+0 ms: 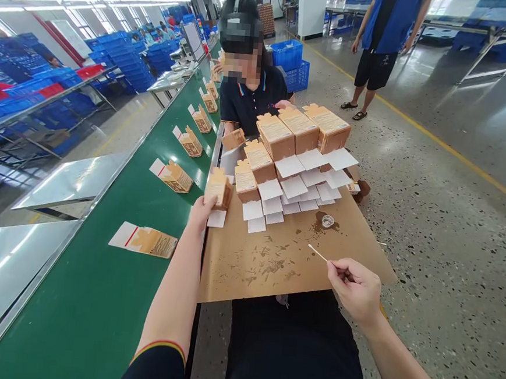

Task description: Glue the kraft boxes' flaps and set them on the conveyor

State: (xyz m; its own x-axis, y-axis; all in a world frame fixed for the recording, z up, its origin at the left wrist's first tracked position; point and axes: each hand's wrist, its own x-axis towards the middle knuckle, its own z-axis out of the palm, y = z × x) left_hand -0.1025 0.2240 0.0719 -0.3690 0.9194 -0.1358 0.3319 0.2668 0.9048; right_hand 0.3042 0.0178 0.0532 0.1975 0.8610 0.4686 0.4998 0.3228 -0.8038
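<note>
Left hand [199, 211] clamped on small carton [218, 188], sitting at its one o'clock by the belt [96, 294] edge; right hand [354, 288] pinching thin stick [318, 253], tip toward ten o'clock.

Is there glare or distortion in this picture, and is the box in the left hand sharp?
Head view: ceiling lights glare on the metal panel beside the green conveyor belt; wide-angle bending at the edges; the small carton in the left hand is sharp.
</note>
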